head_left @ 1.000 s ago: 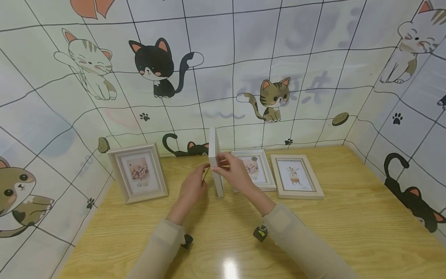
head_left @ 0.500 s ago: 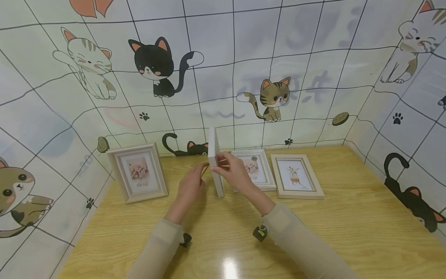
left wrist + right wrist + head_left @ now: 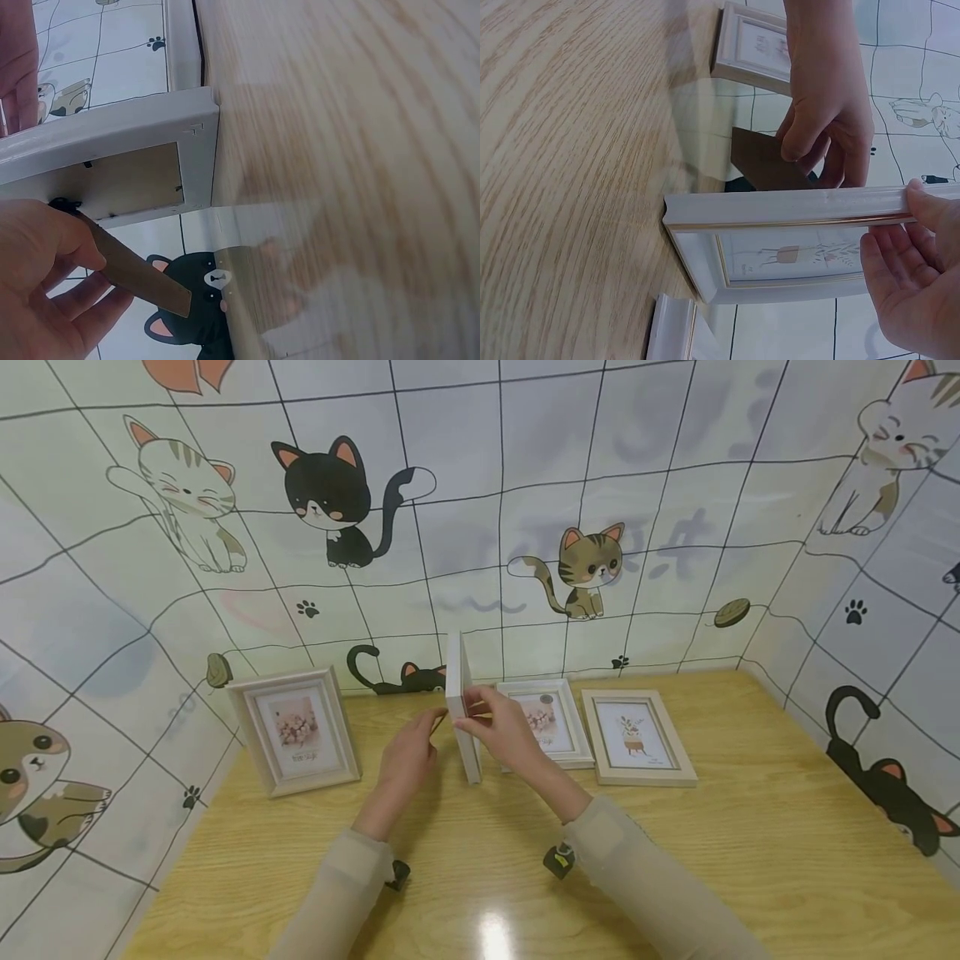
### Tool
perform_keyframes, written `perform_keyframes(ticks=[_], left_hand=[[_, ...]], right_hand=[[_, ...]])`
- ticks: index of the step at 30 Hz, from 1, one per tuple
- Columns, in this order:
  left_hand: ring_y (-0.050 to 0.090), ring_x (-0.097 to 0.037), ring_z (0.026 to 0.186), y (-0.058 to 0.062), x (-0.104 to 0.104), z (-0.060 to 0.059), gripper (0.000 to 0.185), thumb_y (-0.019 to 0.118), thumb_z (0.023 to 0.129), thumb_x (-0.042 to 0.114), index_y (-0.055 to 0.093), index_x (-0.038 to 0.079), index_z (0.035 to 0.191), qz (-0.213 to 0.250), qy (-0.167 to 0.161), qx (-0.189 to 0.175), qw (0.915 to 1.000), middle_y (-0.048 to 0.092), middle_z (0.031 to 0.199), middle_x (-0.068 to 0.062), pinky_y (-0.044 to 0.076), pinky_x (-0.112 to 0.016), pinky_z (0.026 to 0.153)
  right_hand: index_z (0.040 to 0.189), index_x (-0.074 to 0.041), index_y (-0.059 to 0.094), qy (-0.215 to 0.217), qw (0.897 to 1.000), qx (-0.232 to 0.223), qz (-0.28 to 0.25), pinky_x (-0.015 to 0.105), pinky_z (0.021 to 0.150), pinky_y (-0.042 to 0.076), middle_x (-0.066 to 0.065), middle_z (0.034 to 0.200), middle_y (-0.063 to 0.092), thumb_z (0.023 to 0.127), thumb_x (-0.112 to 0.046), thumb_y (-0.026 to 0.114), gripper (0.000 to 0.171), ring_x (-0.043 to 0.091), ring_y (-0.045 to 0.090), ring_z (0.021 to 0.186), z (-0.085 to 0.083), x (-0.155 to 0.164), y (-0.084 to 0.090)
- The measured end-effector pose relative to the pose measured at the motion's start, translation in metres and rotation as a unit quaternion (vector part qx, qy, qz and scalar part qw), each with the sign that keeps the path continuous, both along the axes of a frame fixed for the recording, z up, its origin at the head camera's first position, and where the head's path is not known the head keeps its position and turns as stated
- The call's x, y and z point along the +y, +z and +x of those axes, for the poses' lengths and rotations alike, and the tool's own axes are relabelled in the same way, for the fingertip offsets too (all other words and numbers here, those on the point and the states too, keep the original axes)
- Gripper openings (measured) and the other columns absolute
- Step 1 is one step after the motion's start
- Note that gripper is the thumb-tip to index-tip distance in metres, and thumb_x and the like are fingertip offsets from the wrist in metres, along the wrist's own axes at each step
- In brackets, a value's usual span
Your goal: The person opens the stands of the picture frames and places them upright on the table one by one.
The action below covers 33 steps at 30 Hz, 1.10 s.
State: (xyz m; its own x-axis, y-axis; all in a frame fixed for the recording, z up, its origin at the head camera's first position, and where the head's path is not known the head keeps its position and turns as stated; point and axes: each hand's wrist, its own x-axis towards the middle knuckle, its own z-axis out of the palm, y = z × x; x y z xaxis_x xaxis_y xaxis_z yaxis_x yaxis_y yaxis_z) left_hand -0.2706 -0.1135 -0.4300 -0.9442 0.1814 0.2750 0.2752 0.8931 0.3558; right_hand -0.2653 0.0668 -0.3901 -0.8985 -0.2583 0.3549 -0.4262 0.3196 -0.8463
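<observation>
We have the frame [image 3: 462, 710] standing on its lower edge on the table [image 3: 750, 827], seen edge-on from the head camera, near the middle and just in front of the back wall. Our right hand [image 3: 501, 727] steadies it, thumb and fingers curled round the front moulding [image 3: 795, 208]. Our left hand [image 3: 408, 758] is behind it, fingers pinching the brown stand flap [image 3: 139, 271] that hinges off the back panel [image 3: 131, 186].

The likeliest slip, as we judge it, is the frame tipping: it balances on one narrow edge, and if the right hand loosens while the left pulls on the flap, it could fall flat or swing toward the flat frame [image 3: 543, 722] lying just to its right. The flap looks like thin board, so a hard pull could bend it or tear it at the hinge. If it is opened too little or too far, the frame may not stand when let go. The table has a glossy surface, so the lower edge might also slide.

The frame itself is white with a thin gold line along the inner step. Its front holds a pale print of a small plant. The back is a plain beige board with small dark clips at its rim.

Also there: a third frame [image 3: 636, 739] lying flat further right, and a standing frame [image 3: 296, 731] to the left.
</observation>
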Motion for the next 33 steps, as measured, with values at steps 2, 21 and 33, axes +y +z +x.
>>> perform_keyframes(ticks=[2, 21, 33], left_hand=[[0.065, -0.032, 0.113, 0.0, 0.0, -0.001, 0.06, 0.056, 0.088, -0.006, 0.05, 0.021, 0.141, -0.003, -0.002, 0.004, 1.0, 0.063, 0.135, -0.008, 0.06, -0.047, 0.072], [0.067, -0.03, 0.102, 0.001, 0.0, 0.004, 0.062, 0.061, 0.086, -0.006, 0.05, 0.019, 0.141, -0.017, -0.007, 0.021, 0.9996, 0.063, 0.135, -0.01, 0.057, -0.04, 0.064], [0.062, -0.031, 0.117, 0.004, 0.0, 0.025, 0.045, 0.071, 0.089, 0.01, 0.055, 0.009, 0.13, 0.052, 0.003, 0.052, 0.9973, 0.06, 0.132, -0.012, 0.058, -0.045, 0.09]], right_hand=[[0.123, -0.004, 0.06, 0.001, 1.0, 0.002, 0.001, 0.033, 0.095, 0.059, 0.015, 0.116, 0.067, 0.091, -0.016, 0.071, 0.036, 0.032, 0.068, 0.111, 0.0, 0.0, 0.0], [0.124, -0.003, 0.06, 0.002, 1.0, -0.007, 0.0, 0.031, 0.095, 0.059, 0.015, 0.117, 0.066, 0.091, -0.014, 0.071, 0.037, 0.032, 0.068, 0.112, 0.002, 0.001, 0.003], [0.124, -0.002, 0.06, -0.002, 1.0, 0.0, 0.009, 0.032, 0.094, 0.059, 0.015, 0.116, 0.066, 0.091, -0.013, 0.071, 0.036, 0.032, 0.068, 0.112, 0.002, -0.001, 0.003]])
